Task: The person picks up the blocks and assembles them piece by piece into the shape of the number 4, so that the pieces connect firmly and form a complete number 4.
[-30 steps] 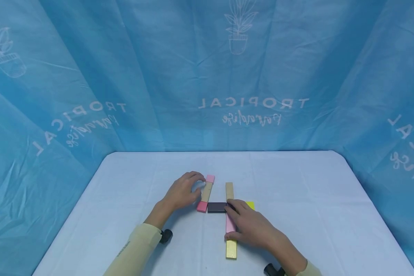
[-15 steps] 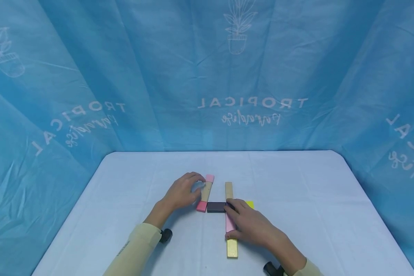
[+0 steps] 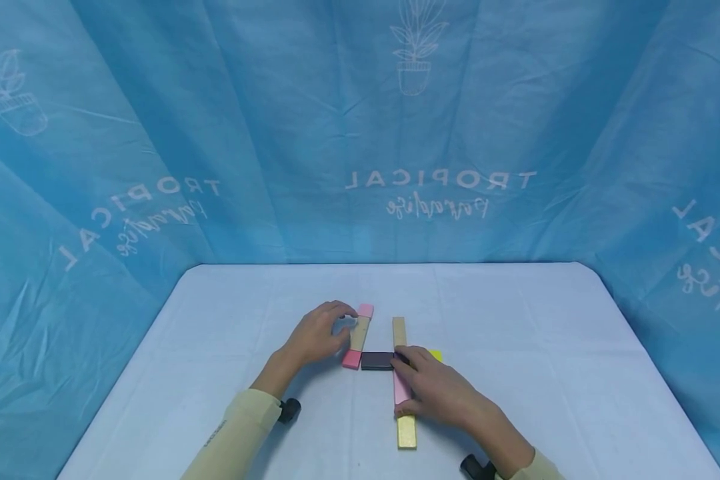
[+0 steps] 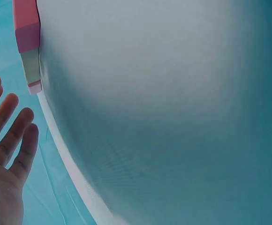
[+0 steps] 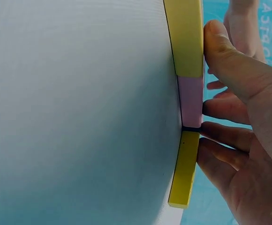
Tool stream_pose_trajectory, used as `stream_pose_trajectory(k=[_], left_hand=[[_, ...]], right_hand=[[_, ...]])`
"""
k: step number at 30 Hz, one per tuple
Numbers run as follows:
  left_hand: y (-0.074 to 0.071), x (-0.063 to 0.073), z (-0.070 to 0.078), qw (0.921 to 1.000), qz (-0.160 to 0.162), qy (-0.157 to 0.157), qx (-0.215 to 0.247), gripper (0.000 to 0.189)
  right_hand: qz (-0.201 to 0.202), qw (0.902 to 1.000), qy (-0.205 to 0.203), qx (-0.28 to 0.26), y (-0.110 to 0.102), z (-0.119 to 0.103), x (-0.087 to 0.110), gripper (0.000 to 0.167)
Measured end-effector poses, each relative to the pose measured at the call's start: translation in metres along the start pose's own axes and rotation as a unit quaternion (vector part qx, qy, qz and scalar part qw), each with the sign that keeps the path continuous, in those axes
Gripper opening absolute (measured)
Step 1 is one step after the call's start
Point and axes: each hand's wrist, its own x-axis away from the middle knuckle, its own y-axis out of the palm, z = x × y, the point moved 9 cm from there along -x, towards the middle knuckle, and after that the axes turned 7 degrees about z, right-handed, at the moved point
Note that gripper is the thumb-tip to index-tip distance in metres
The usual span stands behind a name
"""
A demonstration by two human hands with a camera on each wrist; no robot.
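Flat domino-like blocks lie on a white-covered table. My right hand rests over a column made of a tan block, a pink block and a gold block. In the right wrist view its thumb touches the gold block, while its fingers reach the pink block and a yellow block. A black block links this column to a slanted left one: dark pink, tan, light pink. Beside that one hovers my left hand, fingers relaxed, holding nothing.
White cloth covers the table around the blocks. Blue printed curtains enclose the back and both sides. A small black wrist device sits under the left sleeve, another under the right.
The gold block's near end has shifted slightly to the right, along with my right thumb. The left hand has hardly moved.
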Motion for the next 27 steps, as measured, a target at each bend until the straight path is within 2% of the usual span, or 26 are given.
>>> stream_pose_trajectory(k=[6, 15, 21, 27], left_hand=[[0.0, 0.0, 0.0, 1.0, -0.002, -0.005, 0.004, 0.026], [-0.001, 0.001, 0.001, 1.0, -0.001, -0.007, 0.003, 0.027], [-0.001, 0.001, 0.0, 0.9998, -0.001, -0.012, 0.017, 0.027], [-0.003, -0.002, 0.002, 0.9994, -0.001, -0.006, 0.034, 0.028]], right_hand=[[0.001, 1.0, 0.004, 0.003, 0.0, -0.001, 0.0, 0.089], [0.011, 0.9995, 0.031, -0.001, -0.001, 0.0, 0.003, 0.059], [0.036, 0.998, 0.038, -0.036, -0.005, 0.002, 0.005, 0.054], [0.079, 0.9956, 0.033, -0.039, -0.019, 0.007, 0.006, 0.051]])
